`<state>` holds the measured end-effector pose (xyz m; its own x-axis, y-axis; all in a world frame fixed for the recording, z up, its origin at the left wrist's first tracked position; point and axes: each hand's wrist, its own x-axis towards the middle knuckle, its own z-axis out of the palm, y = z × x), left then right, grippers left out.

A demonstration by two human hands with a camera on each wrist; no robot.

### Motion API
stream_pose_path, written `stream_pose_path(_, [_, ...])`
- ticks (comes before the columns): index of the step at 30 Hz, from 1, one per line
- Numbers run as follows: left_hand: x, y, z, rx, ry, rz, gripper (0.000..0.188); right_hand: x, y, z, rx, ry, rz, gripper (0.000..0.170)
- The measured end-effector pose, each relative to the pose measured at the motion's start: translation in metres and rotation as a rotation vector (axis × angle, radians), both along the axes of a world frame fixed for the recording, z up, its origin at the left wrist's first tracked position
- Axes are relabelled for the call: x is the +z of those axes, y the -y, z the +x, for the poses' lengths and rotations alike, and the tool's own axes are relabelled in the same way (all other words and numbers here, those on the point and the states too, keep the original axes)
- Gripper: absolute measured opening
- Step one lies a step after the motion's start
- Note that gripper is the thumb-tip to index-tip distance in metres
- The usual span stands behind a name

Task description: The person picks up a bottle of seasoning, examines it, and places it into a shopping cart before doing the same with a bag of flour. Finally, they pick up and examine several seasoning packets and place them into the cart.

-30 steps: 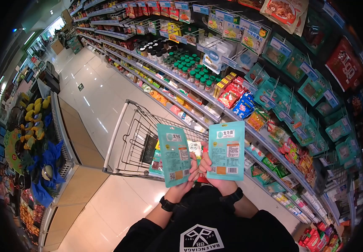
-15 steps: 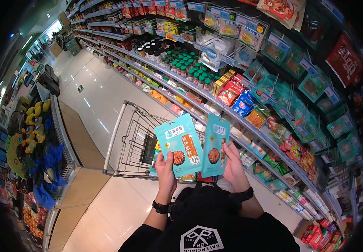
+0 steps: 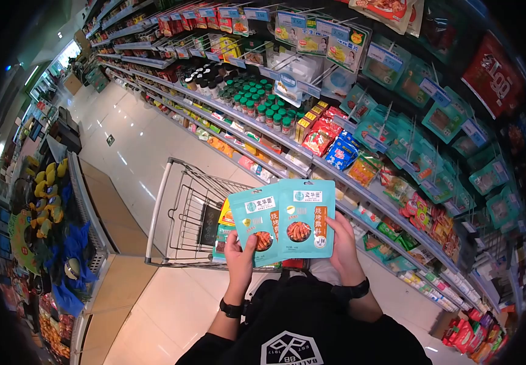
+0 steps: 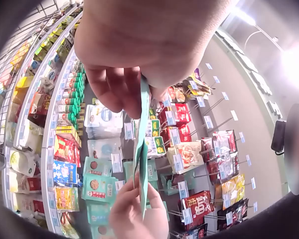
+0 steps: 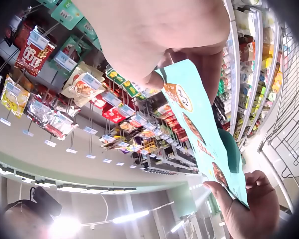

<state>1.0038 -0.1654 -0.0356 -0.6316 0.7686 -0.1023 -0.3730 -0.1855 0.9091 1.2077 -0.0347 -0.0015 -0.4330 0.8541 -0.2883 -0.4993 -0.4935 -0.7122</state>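
Two teal seasoning packets are held side by side, printed fronts up, in the head view. My left hand pinches the lower left edge of the left packet, thumb on its front. The right packet overlaps it and is gripped at its right edge by my right hand. Seen nearly edge-on in the left wrist view, the packets run between both hands. In the right wrist view the teal packet stretches from the near hand to the other hand.
A wire shopping cart with several packets inside stands beyond my hands. Shelving with jars, bags and hanging teal packets runs along the right. At the left is a display stand with yellow and blue items. Tiled floor lies between them.
Both packets turned from their backs to their fronts. Since half a second ago, the right packet has swung flatter toward the camera, and the two now overlap, slightly lower in view.
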Motion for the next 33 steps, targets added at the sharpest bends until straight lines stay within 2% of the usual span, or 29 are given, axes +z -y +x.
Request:
stream_pose_path(2, [-0.003, -0.004, 0.008, -0.010, -0.075, -0.017, 0.032, -0.002, -0.004, 0.005, -0.011, -0.028, -0.025, 0.032])
stream_pose_path(3, [-0.001, -0.009, 0.013, -0.017, -0.143, -0.038, 0.037, -0.004, -0.005, 0.008, 0.032, 0.003, 0.044, 0.034])
stream_pose_path(4, [0.005, -0.013, 0.019, -0.041, -0.096, -0.073, 0.042, -0.006, -0.008, 0.010, 0.074, 0.036, 0.113, 0.036])
stream_pose_path(7, [0.008, -0.026, 0.032, -0.044, -0.150, -0.115, 0.043, -0.002, -0.012, 0.016, 0.038, 0.143, 0.191, 0.037])
stream_pose_path(9, [0.009, -0.033, 0.038, -0.052, -0.202, -0.139, 0.040, -0.003, -0.020, 0.026, -0.019, 0.119, 0.158, 0.036])
stream_pose_path(12, [0.009, -0.049, 0.049, 0.010, -0.086, -0.052, 0.026, -0.009, -0.040, 0.047, -0.086, 0.073, 0.087, 0.035])
stream_pose_path(16, [0.008, -0.069, 0.063, 0.002, -0.062, -0.073, 0.020, -0.014, -0.062, 0.076, -0.116, 0.042, 0.021, 0.029])
stream_pose_path(21, [0.010, -0.103, 0.095, -0.014, -0.088, -0.105, 0.023, -0.018, -0.087, 0.110, -0.139, 0.017, -0.036, 0.029])
stream_pose_path(27, [0.011, -0.141, 0.136, -0.087, -0.080, -0.086, 0.023, -0.030, -0.122, 0.146, -0.071, 0.115, 0.044, 0.032])
stream_pose_path(33, [-0.004, -0.181, 0.172, -0.126, 0.019, -0.010, 0.023, -0.023, -0.154, 0.169, -0.027, 0.171, 0.033, 0.031])
